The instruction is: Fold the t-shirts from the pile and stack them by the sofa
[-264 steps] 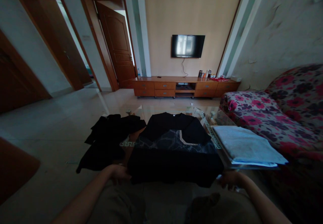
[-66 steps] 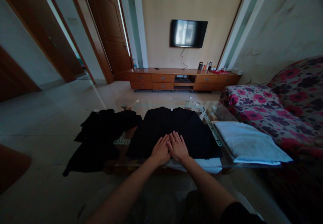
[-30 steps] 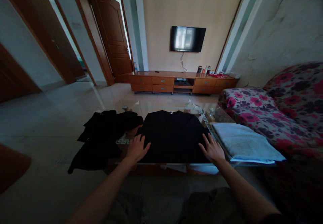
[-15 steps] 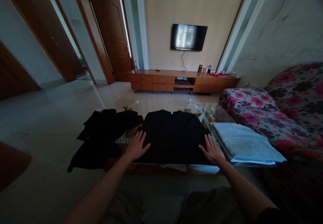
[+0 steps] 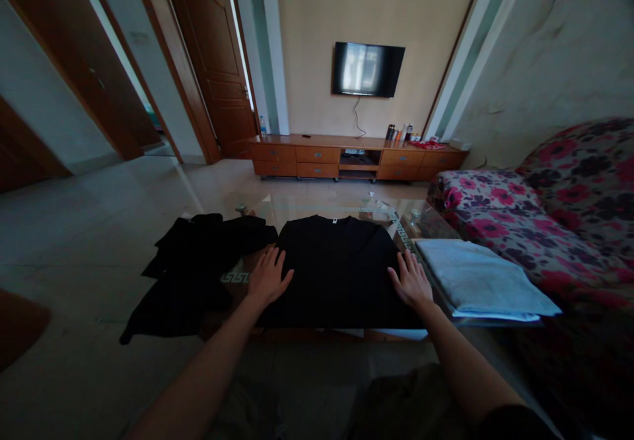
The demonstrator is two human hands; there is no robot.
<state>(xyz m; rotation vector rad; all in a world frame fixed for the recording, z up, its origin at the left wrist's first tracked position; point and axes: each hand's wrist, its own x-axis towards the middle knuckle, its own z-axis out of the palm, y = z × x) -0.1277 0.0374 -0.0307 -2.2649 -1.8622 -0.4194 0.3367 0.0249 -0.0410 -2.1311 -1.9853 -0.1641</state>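
A black T-shirt [image 5: 341,271] lies spread on the glass coffee table [image 5: 448,225], its collar with a small white label at the far side. My left hand [image 5: 269,275] rests on the shirt's left edge, fingers apart. On the opposite edge lies my right hand [image 5: 410,280], also flat with the fingers spread. Neither hand grips the cloth. The shirt's near edge reaches the front of the table. To the left of my left hand is a crumpled pile of black clothing [image 5: 198,261], partly hanging over the table's edge.
A folded light blue cloth [image 5: 485,278] lies at the table's right end. Beyond it stands a sofa with a flowered cover [image 5: 515,222]. A low wooden TV cabinet [image 5: 317,156] runs along the far wall, under a television [image 5: 368,70]. At the left, a wooden door [image 5: 212,63] stands ajar.
Both hands have moved slightly away from me along the shirt's sides, staying flat. The shirt's near edge now hangs a little lower over the table front. The view has shifted slightly.
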